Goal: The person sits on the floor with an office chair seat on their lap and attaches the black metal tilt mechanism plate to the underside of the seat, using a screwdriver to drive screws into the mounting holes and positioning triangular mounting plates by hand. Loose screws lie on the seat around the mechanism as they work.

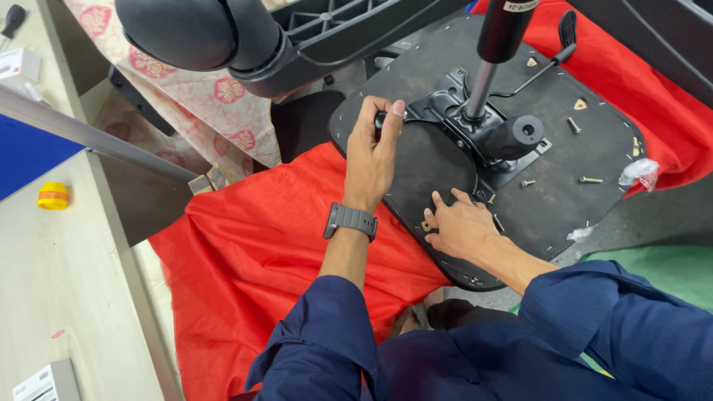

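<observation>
Support surface: a red cloth (252, 245) spread low over the floor, creased, running from lower left to the upper right corner. Lying directly on it is the black underside of an office chair seat (587, 148), face down, with its metal mechanism plate (475, 126) and gas cylinder (494, 44) upward. Loose screws (590, 180) and a crumpled plastic scrap (637, 171) rest on the seat underside. Grey floor (653, 215) shows right of the cloth, with a green sheet (668, 271) beside it. At left, a pale wooden worktop (67, 297) carries a yellow cap (53, 196) and a small white box (44, 382).
</observation>
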